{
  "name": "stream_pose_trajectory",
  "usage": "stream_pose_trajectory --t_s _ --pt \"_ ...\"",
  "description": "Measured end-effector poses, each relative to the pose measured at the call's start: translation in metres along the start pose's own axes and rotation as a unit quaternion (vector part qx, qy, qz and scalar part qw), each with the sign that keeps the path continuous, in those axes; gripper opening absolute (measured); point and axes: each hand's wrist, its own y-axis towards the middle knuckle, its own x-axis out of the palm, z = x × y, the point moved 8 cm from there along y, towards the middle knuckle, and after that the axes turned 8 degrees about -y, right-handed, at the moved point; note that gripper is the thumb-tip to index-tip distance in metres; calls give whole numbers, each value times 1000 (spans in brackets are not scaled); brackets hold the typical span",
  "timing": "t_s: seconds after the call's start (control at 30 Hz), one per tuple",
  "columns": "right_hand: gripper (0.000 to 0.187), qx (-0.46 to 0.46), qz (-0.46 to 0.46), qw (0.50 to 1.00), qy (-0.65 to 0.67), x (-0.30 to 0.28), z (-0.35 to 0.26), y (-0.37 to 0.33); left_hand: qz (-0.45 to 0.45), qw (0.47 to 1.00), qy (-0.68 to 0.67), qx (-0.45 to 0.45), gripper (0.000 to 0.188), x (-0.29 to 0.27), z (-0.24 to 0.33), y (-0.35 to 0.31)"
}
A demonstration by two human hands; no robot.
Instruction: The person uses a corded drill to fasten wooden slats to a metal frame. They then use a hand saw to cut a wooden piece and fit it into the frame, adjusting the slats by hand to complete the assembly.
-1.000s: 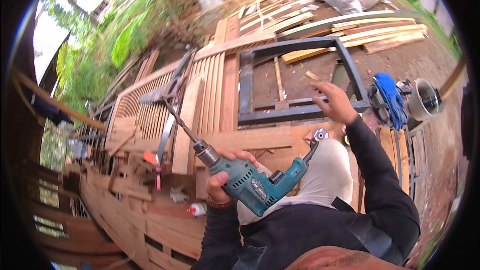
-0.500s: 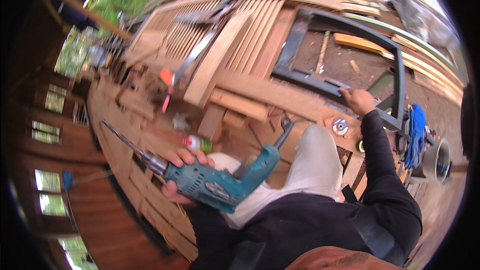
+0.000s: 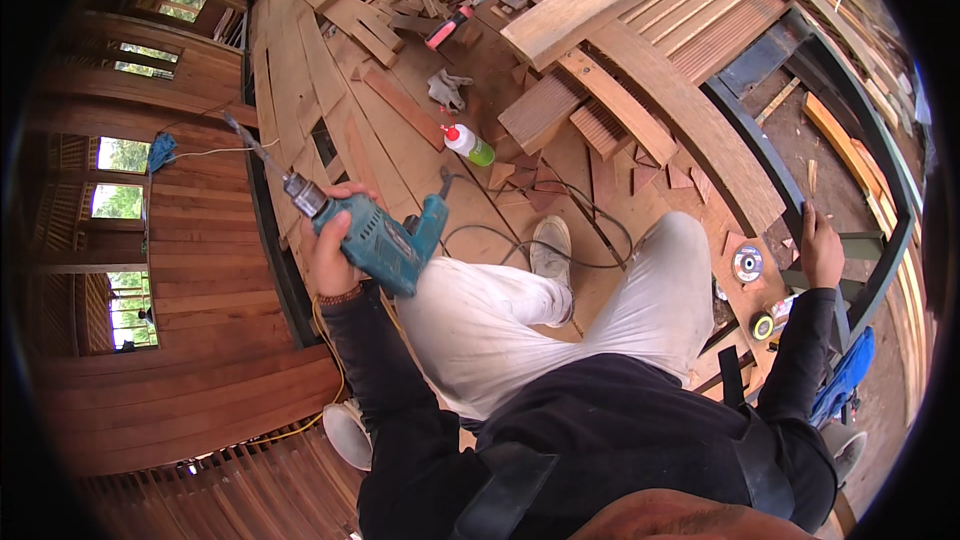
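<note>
My left hand (image 3: 330,245) is wrapped round the front of a teal power drill (image 3: 390,245), just behind its chuck. A long drill bit (image 3: 256,145) points up and to the left, while the handle hangs beside my left thigh. From the handle a dark cord (image 3: 480,228) loops across the boards past my shoe. On the right, my right hand (image 3: 822,248) is closed over the near bar of a dark metal frame (image 3: 752,135). Its fingertips are partly hidden.
Long planks (image 3: 690,115) and slatted pieces lie ahead. A glue bottle (image 3: 468,144), a grey glove (image 3: 449,88) and a red-handled tool (image 3: 449,28) rest on the boards. Near my right knee are a cutting disc (image 3: 747,263) and a tape measure (image 3: 762,326). A wooden wall (image 3: 220,240) rises at left.
The view has swung, showing more floor and wall. The drill has gone from across my lap to beside my left thigh, still in my left hand. My right hand stays on the frame.
</note>
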Motion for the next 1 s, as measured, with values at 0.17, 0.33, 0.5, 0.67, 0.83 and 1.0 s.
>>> stream_pose_trajectory --t_s 0.17,0.33,0.5,0.67,0.83,1.0 --pt "62 16 12 1000 -12 -4 5 1 203 976 23 -72 21 -76 -61 27" --pt "60 14 19 999 -38 -20 -14 -4 183 919 349 0 37 -130 -151 41" --pt "57 12 39 999 -31 -27 -18 -12 143 769 612 -116 53 -143 -280 19" --pt "54 14 36 998 -44 -30 -23 -13 71 713 613 -332 50 -156 -401 -42" --pt "54 13 59 998 -26 -29 -24 -14 18 684 645 -339 51 -143 -434 -60" --pt "52 36 30 998 -46 -22 -11 -14 6 681 646 -344 52 -146 -456 -60"
